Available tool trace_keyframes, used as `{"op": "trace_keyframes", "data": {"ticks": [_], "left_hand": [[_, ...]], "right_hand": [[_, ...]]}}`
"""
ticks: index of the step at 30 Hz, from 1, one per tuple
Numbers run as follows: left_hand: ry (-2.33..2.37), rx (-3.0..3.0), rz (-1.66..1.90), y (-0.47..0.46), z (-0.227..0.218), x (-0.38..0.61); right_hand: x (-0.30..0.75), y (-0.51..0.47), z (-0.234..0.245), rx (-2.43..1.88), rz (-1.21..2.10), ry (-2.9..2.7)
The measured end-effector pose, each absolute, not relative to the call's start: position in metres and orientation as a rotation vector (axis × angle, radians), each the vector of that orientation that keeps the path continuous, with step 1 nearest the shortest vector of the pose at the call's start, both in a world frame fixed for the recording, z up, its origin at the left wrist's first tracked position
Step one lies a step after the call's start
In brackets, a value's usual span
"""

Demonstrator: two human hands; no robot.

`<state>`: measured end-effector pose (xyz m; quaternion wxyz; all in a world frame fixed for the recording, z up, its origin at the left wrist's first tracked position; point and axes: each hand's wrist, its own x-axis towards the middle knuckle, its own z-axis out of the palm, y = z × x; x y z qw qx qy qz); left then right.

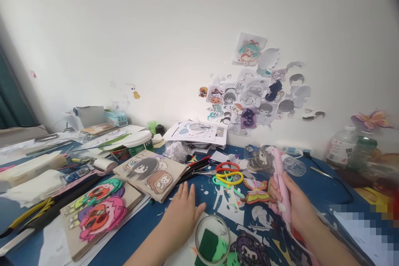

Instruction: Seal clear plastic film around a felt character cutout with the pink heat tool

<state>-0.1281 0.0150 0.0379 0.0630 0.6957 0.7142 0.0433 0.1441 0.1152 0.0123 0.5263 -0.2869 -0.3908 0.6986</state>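
Slim pink plastic pen-shaped tool (281, 183) is in my right hand (294, 203), over the right part of the blue tabletop (318, 193); my fingers are wrapped round its shaft, and it stands nearly upright, leaning slightly, with a pale cord (294, 237) running from its lower end. My left hand (183, 208) grips nothing: palm down, its fingers are loosely extended near the edge of a flat beige board bearing a dark-haired cartoon figure (151, 172). I cannot tell whether those fingertips touch the table.

Just left of my right fingers lies a pink and yellow butterfly shape with an orange outline (257, 194). Red, yellow and green looped plastic scissor handles (230, 183) lie beyond, between my hands, with white paper scraps (230, 210) nearer me. Below my left thumb is a clear round-rimmed container (197, 232) with green pieces showing inside its rim, and beside it a purple and black cartoon-face piece (249, 249). Further left, a second beige board carries glossy pink and green cartoon figures (99, 216).
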Motion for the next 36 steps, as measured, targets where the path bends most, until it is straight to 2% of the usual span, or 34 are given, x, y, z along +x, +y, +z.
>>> {"op": "trace_keyframes", "data": {"ticks": [6,12,19,25,36], "left_hand": [[2.354,1.962,-0.099,-0.025,0.011,-0.15],[2.393,1.97,0.086,-0.015,-0.008,-0.16],[1.908,2.325,0.367,0.001,-0.007,-0.157],[2.344,2.086,0.264,0.006,-0.017,-0.163],[2.29,2.16,0.334,0.019,-0.015,-0.17]], "right_hand": [[0.143,0.112,0.016,-0.698,1.67,-0.937],[0.144,0.109,0.017,-0.735,1.66,-0.907],[0.142,0.11,0.018,-0.717,1.666,-0.931],[0.142,0.113,0.014,-0.691,1.673,-0.951],[0.142,0.11,0.018,-0.687,1.673,-0.922]]}}
